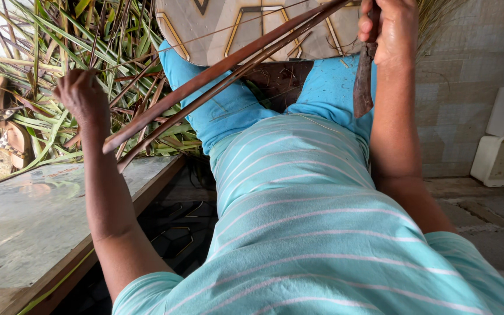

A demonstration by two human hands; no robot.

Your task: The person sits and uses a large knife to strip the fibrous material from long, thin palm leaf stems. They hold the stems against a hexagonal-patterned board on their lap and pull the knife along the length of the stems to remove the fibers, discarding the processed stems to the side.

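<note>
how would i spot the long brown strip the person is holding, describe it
Start at the teal striped shirt filling the lower frame, then look up to the blue trousers. Crossing above them, the long brown strip runs diagonally from the left hand up to the right hand. Unlike the green leaves heaped behind, it is reddish-brown, flat and straight.

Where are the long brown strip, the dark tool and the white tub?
long brown strip (217, 73), head view, middle of its length.
dark tool (363, 87), head view, lower blade.
white tub (503, 157), head view, front wall.
</note>
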